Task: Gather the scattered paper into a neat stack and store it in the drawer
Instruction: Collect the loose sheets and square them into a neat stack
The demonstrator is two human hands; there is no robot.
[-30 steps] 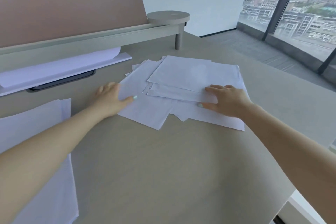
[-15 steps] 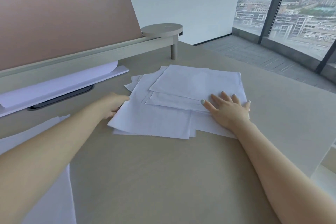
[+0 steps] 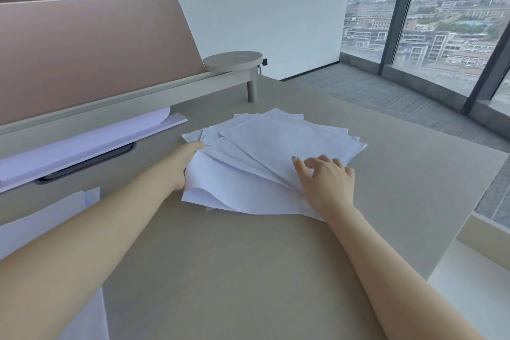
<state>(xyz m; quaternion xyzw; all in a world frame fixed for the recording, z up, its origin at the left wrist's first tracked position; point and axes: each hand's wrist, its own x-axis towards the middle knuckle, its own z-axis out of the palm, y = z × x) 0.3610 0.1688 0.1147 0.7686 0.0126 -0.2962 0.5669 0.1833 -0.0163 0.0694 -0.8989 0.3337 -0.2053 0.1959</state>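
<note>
A loose fan of several white paper sheets point(image 3: 276, 146) lies on the beige desk point(image 3: 248, 270), a little beyond its middle. My left hand point(image 3: 185, 165) is at the pile's left edge. Its fingers are tucked under the sheets, and that edge is lifted and curled over them. My right hand point(image 3: 328, 176) rests on the pile's near right corner with bent fingertips and thumb pressing down, and the sheets fan out from under it. No drawer shows as open.
More white sheets point(image 3: 41, 226) lie at the desk's left edge under my left forearm. A long sheet point(image 3: 91, 143) sits beneath the raised shelf point(image 3: 138, 94), above a dark slot point(image 3: 88, 163). A pink partition point(image 3: 96, 50) backs the desk. The desk's right edge drops off near the window.
Both hands have pushed the sheets closer together. The left edge has risen over my left fingers. My right fingers went from flat to bent, and the view tilted upward.
</note>
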